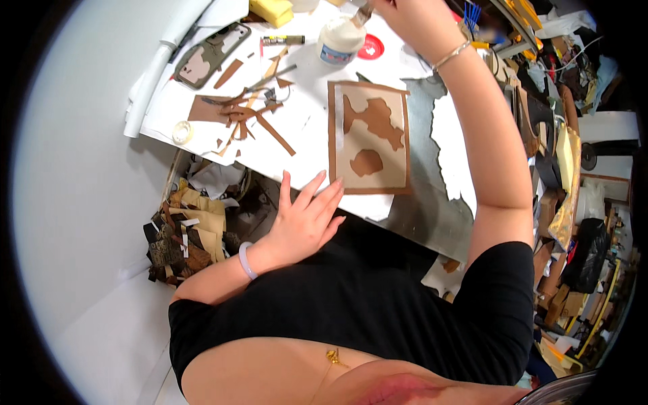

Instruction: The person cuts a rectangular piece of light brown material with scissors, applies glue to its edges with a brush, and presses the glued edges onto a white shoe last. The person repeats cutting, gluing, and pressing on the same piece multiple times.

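At the top edge my right hand, partly cut off by the frame, is closed on a flat brush whose tip is at the mouth of a white jar. My left hand has its fingers spread, with the fingertips at the near left corner of a rectangular beige panel framed by brown strips. Two irregular brown patches lie on that panel, a larger one and a smaller rounded one. A pale strip runs down its left side.
Left of the panel lie brown scraps, a tape roll, a marker and a phone. Behind the jar are a red lid and a yellow sponge. A bin of scraps stands below the table's left edge.
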Tool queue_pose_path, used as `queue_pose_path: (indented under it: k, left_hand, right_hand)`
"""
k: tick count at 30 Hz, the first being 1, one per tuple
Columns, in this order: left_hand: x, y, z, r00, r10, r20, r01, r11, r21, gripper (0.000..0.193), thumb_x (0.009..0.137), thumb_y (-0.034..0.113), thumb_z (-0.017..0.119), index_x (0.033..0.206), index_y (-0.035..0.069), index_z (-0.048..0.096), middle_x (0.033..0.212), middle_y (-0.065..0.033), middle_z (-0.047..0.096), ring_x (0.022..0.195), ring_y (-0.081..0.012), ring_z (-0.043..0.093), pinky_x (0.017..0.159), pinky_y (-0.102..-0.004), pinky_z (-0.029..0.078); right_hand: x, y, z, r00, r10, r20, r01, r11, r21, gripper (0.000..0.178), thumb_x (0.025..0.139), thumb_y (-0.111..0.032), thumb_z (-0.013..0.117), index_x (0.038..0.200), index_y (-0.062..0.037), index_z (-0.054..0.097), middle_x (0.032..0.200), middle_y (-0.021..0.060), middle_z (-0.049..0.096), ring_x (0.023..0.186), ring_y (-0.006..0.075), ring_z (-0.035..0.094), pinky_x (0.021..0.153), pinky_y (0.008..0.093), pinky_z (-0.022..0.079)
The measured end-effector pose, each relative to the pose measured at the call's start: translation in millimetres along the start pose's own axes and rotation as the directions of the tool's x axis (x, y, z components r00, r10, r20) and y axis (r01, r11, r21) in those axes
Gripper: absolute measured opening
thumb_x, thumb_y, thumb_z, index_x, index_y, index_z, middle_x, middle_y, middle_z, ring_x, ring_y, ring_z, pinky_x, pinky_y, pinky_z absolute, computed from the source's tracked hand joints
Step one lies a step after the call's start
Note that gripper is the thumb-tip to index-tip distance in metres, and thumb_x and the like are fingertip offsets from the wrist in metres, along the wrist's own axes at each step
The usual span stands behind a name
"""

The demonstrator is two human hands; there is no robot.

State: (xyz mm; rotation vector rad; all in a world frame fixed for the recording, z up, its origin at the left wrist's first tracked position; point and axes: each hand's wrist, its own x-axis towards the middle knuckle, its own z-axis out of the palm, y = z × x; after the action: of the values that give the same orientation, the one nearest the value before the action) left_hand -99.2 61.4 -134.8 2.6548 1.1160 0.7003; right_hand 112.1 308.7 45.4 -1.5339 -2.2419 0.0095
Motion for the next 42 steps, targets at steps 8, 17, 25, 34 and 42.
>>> queue_pose_path:
  k: [8, 17, 25, 34, 42]
  left_hand:
    - [-11.0, -0.8, 11.7, 1.000, -0.009, 0.030, 0.011, 0.997, -0.076, 0.050, 0.089, 0.028, 0.073, 0.132, 0.004, 0.065, 0.149, -0.0056, 0.055, 0.142, -0.0268, 0.047, 0.119, -0.0679, 0.013]
    - [-5.5, 15.6, 22.9, 0.991, 0.057, 0.123, -0.049, 0.997, -0.064, 0.055, 0.087, 0.033, 0.072, 0.132, 0.002, 0.064, 0.152, -0.0100, 0.053, 0.144, -0.0231, 0.046, 0.120, -0.0497, 0.022]
    - [-4.3, 18.6, 26.4, 0.986, 0.032, 0.162, -0.046, 0.996, 0.082, 0.059, 0.088, 0.042, 0.070, 0.134, 0.006, 0.063, 0.153, -0.0075, 0.053, 0.145, -0.0203, 0.044, 0.115, -0.0433, 0.026]
    - [-0.1, 19.6, 25.8, 0.988, 0.018, 0.156, -0.033, 0.995, 0.094, 0.060, 0.089, 0.045, 0.068, 0.134, 0.006, 0.064, 0.152, -0.0085, 0.054, 0.141, -0.0191, 0.047, 0.112, -0.0400, 0.029]
    - [2.8, 22.5, 25.2, 0.986, 0.026, 0.166, -0.053, 0.986, 0.161, 0.059, 0.088, 0.046, 0.068, 0.132, 0.006, 0.065, 0.150, -0.0086, 0.055, 0.141, -0.0190, 0.047, 0.110, -0.0398, 0.030]
  right_hand:
    - [-113.2, 3.0, 1.7, 0.926, 0.269, -0.267, -0.036, 0.765, 0.643, 0.014, 0.100, -0.013, 0.066, 0.101, 0.0013, 0.066, 0.084, 0.0047, 0.068, 0.073, 0.0121, 0.058, 0.069, 0.0267, 0.045]
    - [-243.3, -29.6, 82.6, 0.810, 0.585, 0.052, -0.322, 0.367, 0.873, 0.013, 0.103, -0.009, 0.064, 0.112, -0.0005, 0.061, 0.090, 0.0032, 0.065, 0.074, 0.0090, 0.061, 0.070, 0.0225, 0.049]
    - [-241.5, -24.0, 97.8, 0.844, 0.536, 0.032, -0.301, 0.424, 0.854, 0.013, 0.102, -0.008, 0.065, 0.111, -0.0002, 0.062, 0.086, 0.0022, 0.065, 0.074, 0.0081, 0.061, 0.069, 0.0219, 0.050]
    - [-232.9, -24.3, 97.5, 0.856, 0.516, 0.019, -0.280, 0.433, 0.857, 0.012, 0.102, -0.009, 0.066, 0.110, -0.0004, 0.063, 0.084, 0.0010, 0.065, 0.072, 0.0064, 0.060, 0.066, 0.0212, 0.049]
    - [-234.1, -21.8, 98.2, 0.865, 0.501, -0.036, -0.228, 0.455, 0.861, 0.013, 0.103, -0.009, 0.065, 0.111, -0.0002, 0.063, 0.083, 0.0010, 0.065, 0.071, 0.0061, 0.060, 0.065, 0.0210, 0.049]
